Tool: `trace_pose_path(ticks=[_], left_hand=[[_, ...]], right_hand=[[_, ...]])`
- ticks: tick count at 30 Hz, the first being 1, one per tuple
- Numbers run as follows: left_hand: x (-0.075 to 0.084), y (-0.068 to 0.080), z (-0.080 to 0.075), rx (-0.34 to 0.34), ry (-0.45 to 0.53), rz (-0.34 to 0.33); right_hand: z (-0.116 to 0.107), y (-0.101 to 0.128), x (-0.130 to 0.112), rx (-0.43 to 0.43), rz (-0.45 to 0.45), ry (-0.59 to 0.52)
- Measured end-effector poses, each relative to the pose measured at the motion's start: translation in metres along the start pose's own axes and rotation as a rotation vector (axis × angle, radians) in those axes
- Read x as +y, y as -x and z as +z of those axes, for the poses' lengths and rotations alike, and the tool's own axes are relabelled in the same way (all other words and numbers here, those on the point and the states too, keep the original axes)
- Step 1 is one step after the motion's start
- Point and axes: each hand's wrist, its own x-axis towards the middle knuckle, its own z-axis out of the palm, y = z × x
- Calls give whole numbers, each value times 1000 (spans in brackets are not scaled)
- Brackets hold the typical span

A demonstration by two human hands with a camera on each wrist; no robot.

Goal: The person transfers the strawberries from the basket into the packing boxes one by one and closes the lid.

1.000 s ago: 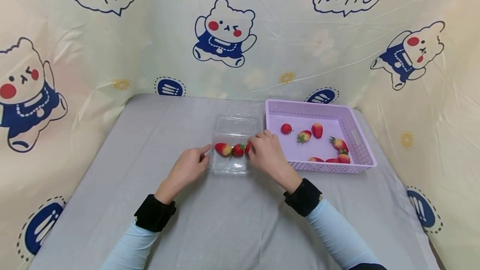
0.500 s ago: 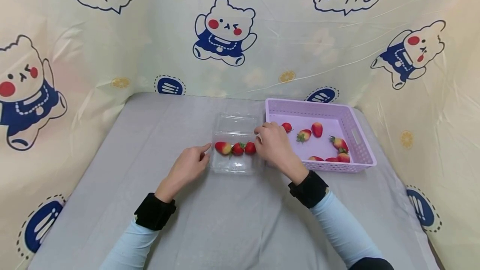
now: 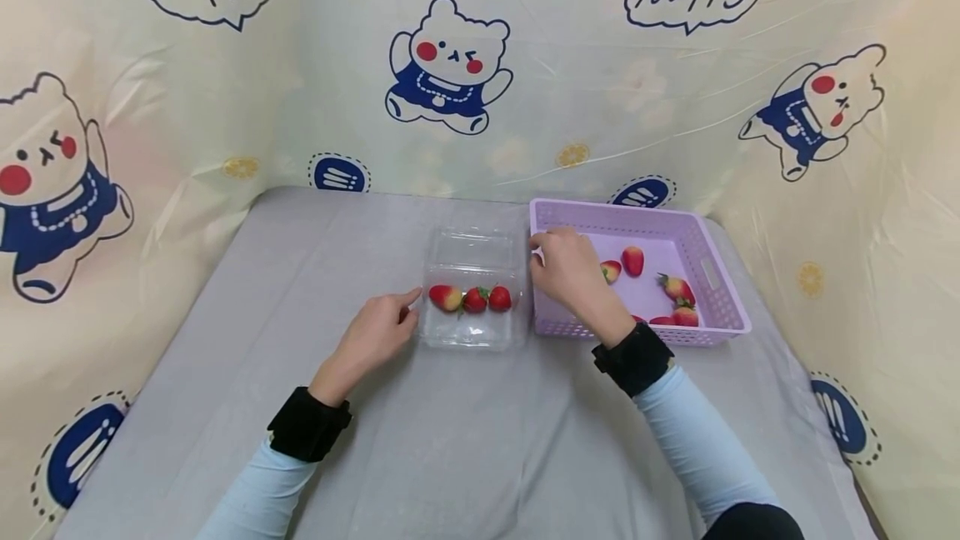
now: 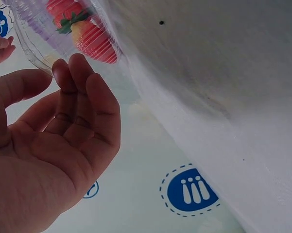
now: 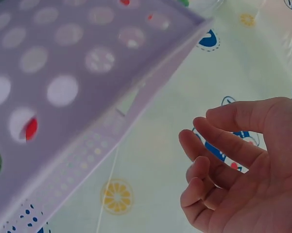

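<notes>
A grey cloth-covered table (image 3: 450,440) filled the lower half of the head view, backed by a cream curtain (image 3: 570,73) printed with bears and "happy" bubbles. Right of centre stood a lilac perforated basket (image 3: 720,273), its long side running left to right across the frame, with several loose strawberries (image 3: 633,260) scattered on its floor. Just beside its left wall, at frame centre, sat a clear plastic clamshell box (image 3: 471,332), lid open toward the back, its long axis running away from the viewer. Three strawberries (image 3: 476,299) lay inside it in a row from left to right, touching one another; the leftmost lay with its paler tip toward the left.

The left hand (image 3: 372,338) rested on the cloth at the box's left edge, forefinger extended to the rim, fingers loosely bent and holding nothing, as the left wrist view (image 4: 48,145) confirmed. The right hand (image 3: 572,272) hovered over the basket's near-left corner, covering part of its floor and one berry; its fingers (image 5: 218,141) were relaxed and lightly curled, empty.
</notes>
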Motion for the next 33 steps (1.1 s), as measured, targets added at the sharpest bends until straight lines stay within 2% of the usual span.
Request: trace_pose_path(ticks=[9, 19, 25, 33], left_hand=[[0, 0, 0, -1, -5, -6], [1, -1, 0, -5, -11, -5], [1, -1, 0, -5, -15, -2], [1, -1, 0, 0, -18, 3]], right_hand=[[-5, -6, 19, -13, 15, 39], [-10, -17, 48, -97, 70, 37], [-13, -22, 62, -157, 134, 62], [-17, -23, 75, -256, 242, 26]])
